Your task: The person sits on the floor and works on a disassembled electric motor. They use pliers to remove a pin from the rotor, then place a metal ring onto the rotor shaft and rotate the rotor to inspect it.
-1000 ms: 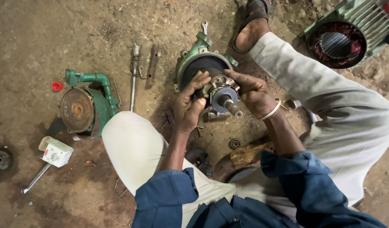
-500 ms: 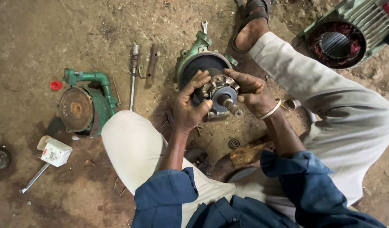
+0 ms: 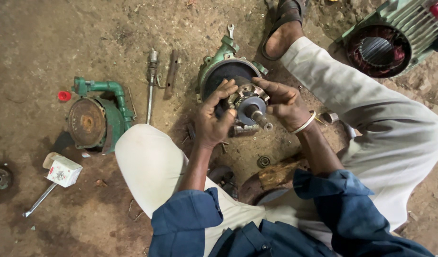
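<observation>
Two hands gripping round grey metal rotor with stub shaft [image 3: 250, 105], held above green pump casing [image 3: 224, 71] on dirt floor. Left hand [image 3: 214, 119] fingers now wrapping rim tighter than second ago; right hand [image 3: 285, 102] pinching opposite edge. Rotor seeming steadier.

One view only, from the person's head, facing steeply down over the blue sleeves and pale knees onto the dirt floor [image 3: 48, 38]. It sits close above the grip, where the left hand [image 3: 214, 119] and right hand [image 3: 285, 102] meet mid-frame. Left of the grip the floor runs wide; beyond it a sandalled foot [image 3: 285, 28] reaches the top edge.
</observation>
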